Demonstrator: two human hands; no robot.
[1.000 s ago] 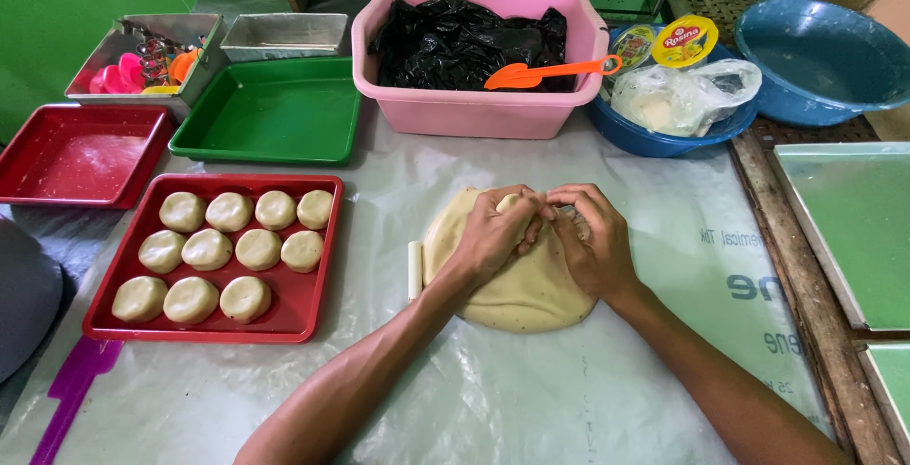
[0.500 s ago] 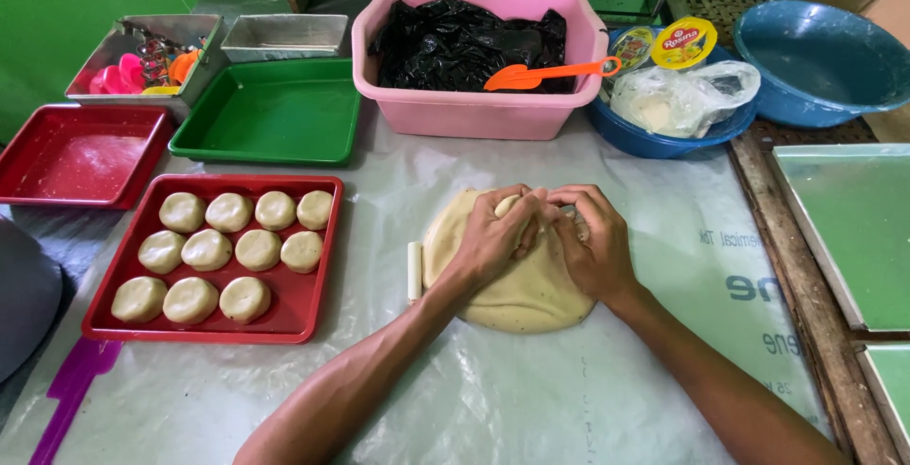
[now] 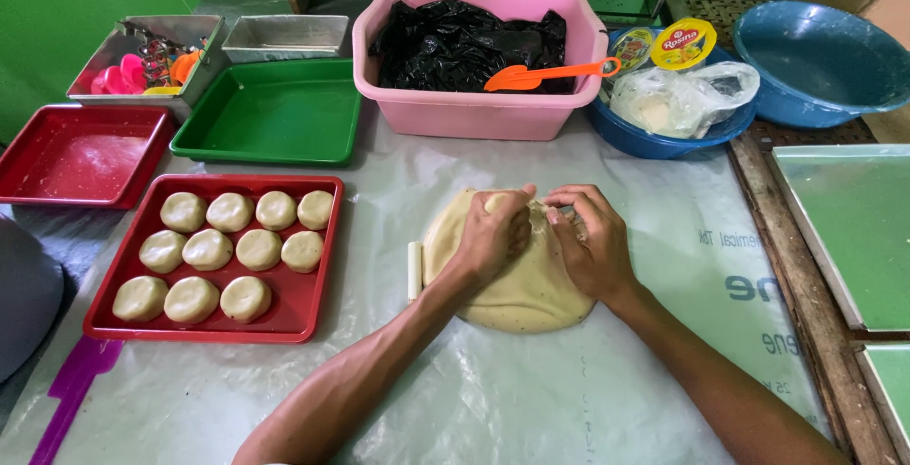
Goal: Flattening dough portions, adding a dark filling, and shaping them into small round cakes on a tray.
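Dough (image 3: 517, 299), a soft, pliable, probably heavy slab lying flat on the plastic-covered table (image 3: 493, 399), is pinched at its far edge by the left hand (image 3: 493, 237) and right hand (image 3: 592, 242), fingers curled together, best gathered there, with 10 shaped pieces (image 3: 232, 252) left of the grip.

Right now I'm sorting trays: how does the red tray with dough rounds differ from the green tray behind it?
The red tray holds ten dough rounds; the green tray holds nothing. The red tray lies nearer the person, the green tray nearer the pink tub. Both are shallow, rectangular and rimmed.
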